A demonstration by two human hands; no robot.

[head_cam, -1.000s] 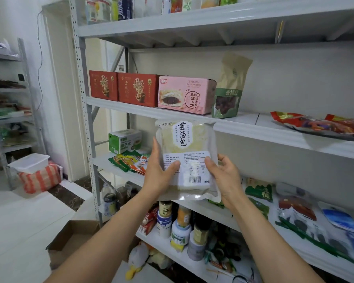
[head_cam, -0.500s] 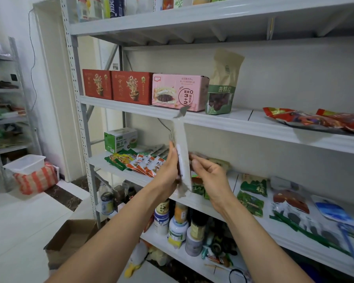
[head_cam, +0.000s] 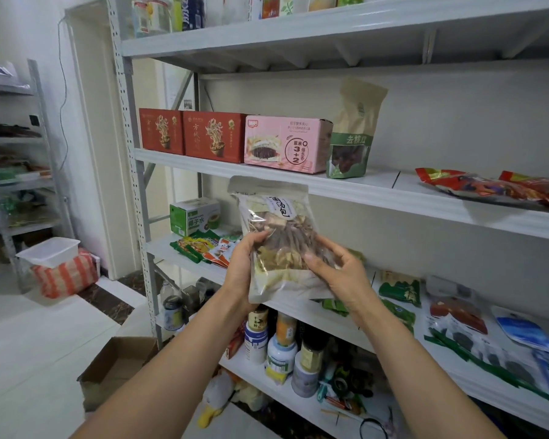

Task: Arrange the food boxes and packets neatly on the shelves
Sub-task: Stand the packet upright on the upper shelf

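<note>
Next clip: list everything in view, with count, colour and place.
soup packet: 1, clear, held before the shelves
red boxes: 2, red, middle shelf, left
pink box: 1, pink, right of them
pouch: 1, brown-green, upright beside pink box
green box: 1, green-white, shelf below, left
flat packets: several, mixed, same shelf
jars: several, mixed, lower shelf
cardboard box: 1, brown, floor
left hand: 1, grips packet's left edge
right hand: 1, grips its right side

White wall (head_cam: 457,122), pale tiled floor (head_cam: 29,343), grey metal shelving (head_cam: 330,30), white doorframe (head_cam: 88,153).
</note>
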